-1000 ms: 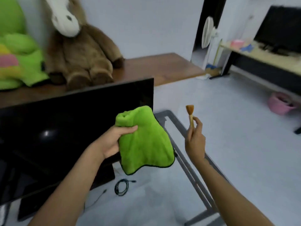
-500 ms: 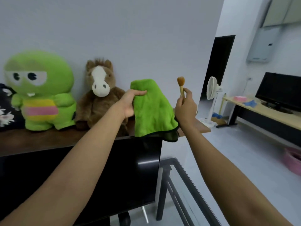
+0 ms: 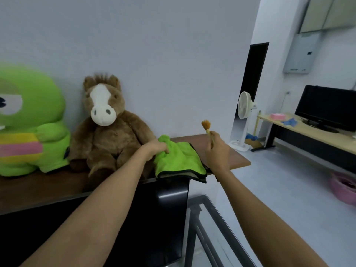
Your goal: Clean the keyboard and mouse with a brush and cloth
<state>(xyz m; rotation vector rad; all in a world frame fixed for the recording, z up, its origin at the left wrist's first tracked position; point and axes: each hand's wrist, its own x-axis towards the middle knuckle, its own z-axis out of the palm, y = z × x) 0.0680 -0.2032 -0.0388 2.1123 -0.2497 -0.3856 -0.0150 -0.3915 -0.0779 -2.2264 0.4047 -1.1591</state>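
Two plush toys, a green one (image 3: 28, 120) and a brown horse (image 3: 107, 128), sit on the wooden shelf (image 3: 227, 151) at the far left, behind a black monitor (image 3: 154, 218). One pink basin (image 3: 344, 187) lies on the floor at right; its contents are unclear. Left hand (image 3: 156, 148) grips the green cloth (image 3: 179, 160), which drapes over the shelf edge and monitor top. Right hand (image 3: 217, 151) pinches the brush (image 3: 207, 128), bristles up, just right of the cloth.

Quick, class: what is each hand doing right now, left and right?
Left hand: grips the green cloth, bunched at its top.
Right hand: holds the small brush upright by its handle.
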